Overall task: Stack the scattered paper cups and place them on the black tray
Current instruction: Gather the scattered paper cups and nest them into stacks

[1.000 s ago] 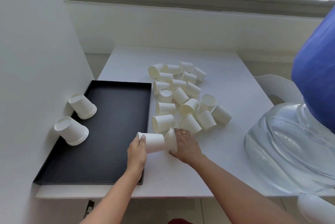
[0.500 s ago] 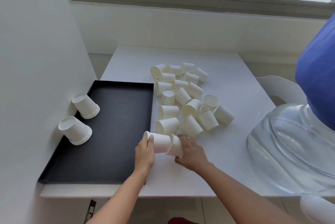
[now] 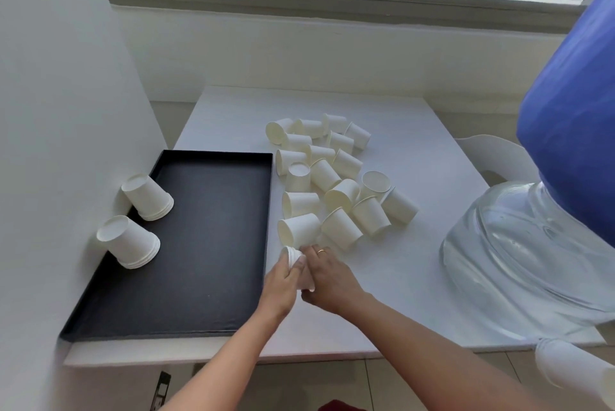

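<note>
Both hands, left hand [image 3: 279, 284] and right hand [image 3: 327, 279], clasp a short nested stack of white paper cups [image 3: 297, 265] at the table's near edge, long axis tilted away, flat black rectangular tray [image 3: 213, 237] just left, left hand nearer.

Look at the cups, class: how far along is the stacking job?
Done: two short stacks sit upside down at the black tray's left edge. In hand: the left hand and right hand press nested cups together just right of the tray. Left: a large scattered pile lies loose on the white table.
</note>
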`<state>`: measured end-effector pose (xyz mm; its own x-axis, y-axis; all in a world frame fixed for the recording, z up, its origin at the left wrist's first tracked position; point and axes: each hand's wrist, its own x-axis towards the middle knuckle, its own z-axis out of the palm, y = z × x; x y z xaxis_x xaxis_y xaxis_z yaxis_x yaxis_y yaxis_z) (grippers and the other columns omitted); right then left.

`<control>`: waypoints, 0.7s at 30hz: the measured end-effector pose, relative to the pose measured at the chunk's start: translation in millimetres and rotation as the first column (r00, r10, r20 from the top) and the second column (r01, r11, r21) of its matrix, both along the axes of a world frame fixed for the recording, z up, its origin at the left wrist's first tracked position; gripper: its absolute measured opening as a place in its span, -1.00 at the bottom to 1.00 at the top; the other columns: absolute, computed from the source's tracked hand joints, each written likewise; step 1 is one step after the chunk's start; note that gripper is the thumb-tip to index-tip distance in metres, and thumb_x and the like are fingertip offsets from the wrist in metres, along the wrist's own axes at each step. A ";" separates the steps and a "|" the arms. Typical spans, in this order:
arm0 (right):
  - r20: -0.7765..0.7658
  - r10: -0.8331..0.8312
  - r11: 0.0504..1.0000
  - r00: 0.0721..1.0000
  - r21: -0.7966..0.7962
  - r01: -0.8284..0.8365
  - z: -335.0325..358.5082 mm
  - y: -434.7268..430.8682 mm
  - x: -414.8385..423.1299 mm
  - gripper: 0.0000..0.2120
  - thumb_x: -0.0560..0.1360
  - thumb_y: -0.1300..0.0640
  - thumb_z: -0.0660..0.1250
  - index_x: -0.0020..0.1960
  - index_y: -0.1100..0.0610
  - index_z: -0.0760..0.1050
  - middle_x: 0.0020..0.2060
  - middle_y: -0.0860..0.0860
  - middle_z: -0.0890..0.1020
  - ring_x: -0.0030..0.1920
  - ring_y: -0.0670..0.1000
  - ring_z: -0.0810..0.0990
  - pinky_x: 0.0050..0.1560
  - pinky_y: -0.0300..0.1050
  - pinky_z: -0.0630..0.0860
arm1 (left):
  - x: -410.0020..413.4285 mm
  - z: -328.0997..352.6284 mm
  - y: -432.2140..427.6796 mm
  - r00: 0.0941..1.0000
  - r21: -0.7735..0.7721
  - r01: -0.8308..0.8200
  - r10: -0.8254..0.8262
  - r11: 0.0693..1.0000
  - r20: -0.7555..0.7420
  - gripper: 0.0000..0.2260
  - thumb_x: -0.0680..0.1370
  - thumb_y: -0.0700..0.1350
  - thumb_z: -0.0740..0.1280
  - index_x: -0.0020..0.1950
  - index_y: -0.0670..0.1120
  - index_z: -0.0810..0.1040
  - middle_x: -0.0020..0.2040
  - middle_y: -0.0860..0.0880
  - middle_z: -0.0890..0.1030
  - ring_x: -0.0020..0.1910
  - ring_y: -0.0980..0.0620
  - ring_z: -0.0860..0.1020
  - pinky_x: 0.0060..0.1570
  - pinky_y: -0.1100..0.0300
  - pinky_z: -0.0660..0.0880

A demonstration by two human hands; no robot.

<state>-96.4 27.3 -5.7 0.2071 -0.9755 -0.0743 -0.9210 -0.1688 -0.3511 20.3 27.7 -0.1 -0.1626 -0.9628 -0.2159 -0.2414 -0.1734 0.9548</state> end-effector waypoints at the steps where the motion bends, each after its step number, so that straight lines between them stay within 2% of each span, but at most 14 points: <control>1: 0.007 0.002 1.000 1.000 -0.003 -0.002 0.9 -0.6 -0.4 -0.41 0.39 0.13 0.35 0.36 0.13 0.23 0.27 0.05 0.41 0.27 0.09 0.36 0.07 -0.01 0.50 | -1.1 0.7 -0.7 1.000 -0.001 0.011 -0.011 1.000 0.005 -0.75 0.61 -0.03 0.12 0.26 -0.05 0.39 0.12 -0.06 0.55 0.07 0.04 0.51 -0.02 0.23 0.43; 4: 0.007 0.018 1.000 1.000 -0.020 -0.017 2.1 -2.3 -2.7 -0.41 0.39 0.12 0.36 0.36 0.13 0.23 0.25 0.06 0.42 0.26 0.09 0.37 0.08 0.00 0.50 | -2.6 1.4 -2.1 1.000 -0.009 0.009 -0.009 1.000 0.009 -0.76 0.61 -0.04 0.13 0.25 -0.04 0.38 0.09 -0.03 0.55 0.04 0.07 0.51 -0.09 0.32 0.43; 7: -0.039 0.069 0.997 0.997 -0.040 -0.071 1.1 -3.0 -9.4 -0.38 0.43 -0.04 0.36 0.39 0.11 0.22 0.27 0.06 0.42 0.24 0.09 0.38 0.11 0.01 0.46 | -1.4 0.6 -2.9 0.998 0.009 -0.059 0.059 0.998 -0.016 -0.81 0.60 -0.05 0.16 0.20 -0.02 0.42 -0.04 0.04 0.54 -0.09 0.16 0.50 -0.29 0.39 0.42; 9: -0.061 0.096 0.994 0.994 -0.052 -0.099 0.7 -2.8 -16.2 -0.36 0.45 -0.18 0.30 0.40 0.09 0.21 0.29 0.04 0.41 0.24 0.08 0.38 0.16 0.01 0.43 | 1.4 -1.7 -3.6 0.992 0.040 -0.116 0.118 0.992 -0.039 -0.80 0.60 -0.07 0.18 0.19 -0.05 0.46 -0.03 -0.01 0.55 -0.10 0.14 0.50 -0.29 0.35 0.41; 11: -0.057 0.085 0.994 0.995 -0.062 -0.088 0.5 -3.0 -23.9 -0.38 0.48 -0.24 0.22 0.41 0.07 0.21 0.32 0.03 0.39 0.28 0.06 0.36 0.21 0.01 0.40 | 5.2 -4.0 -4.0 0.984 0.077 -0.165 0.169 0.983 -0.054 -0.78 0.60 -0.08 0.17 0.20 -0.09 0.47 0.01 -0.07 0.55 -0.07 0.04 0.51 -0.24 0.27 0.43; 16: -0.021 -0.023 0.992 1.000 -0.124 0.021 6.3 -13.1 -41.0 -0.46 0.54 -0.16 0.18 0.41 0.09 0.24 0.34 0.01 0.38 0.30 0.05 0.35 0.20 -0.02 0.38 | 10.6 -9.2 -5.1 0.977 0.108 -0.209 0.213 0.972 -0.029 -0.75 0.61 -0.07 0.15 0.23 -0.12 0.44 0.04 -0.08 0.50 -0.01 -0.01 0.45 -0.05 0.13 0.37; 21: -0.088 -0.096 0.987 0.991 -0.136 0.083 14.1 -36.1 -51.1 -0.40 0.52 -0.01 0.24 0.48 0.12 0.13 0.48 0.03 0.21 0.46 0.03 0.18 0.37 -0.07 0.27 | 12.4 -11.5 -5.9 0.972 0.130 -0.220 0.228 0.967 -0.049 -0.77 0.61 -0.07 0.15 0.19 -0.11 0.47 0.02 -0.07 0.53 -0.04 0.01 0.47 -0.05 0.15 0.37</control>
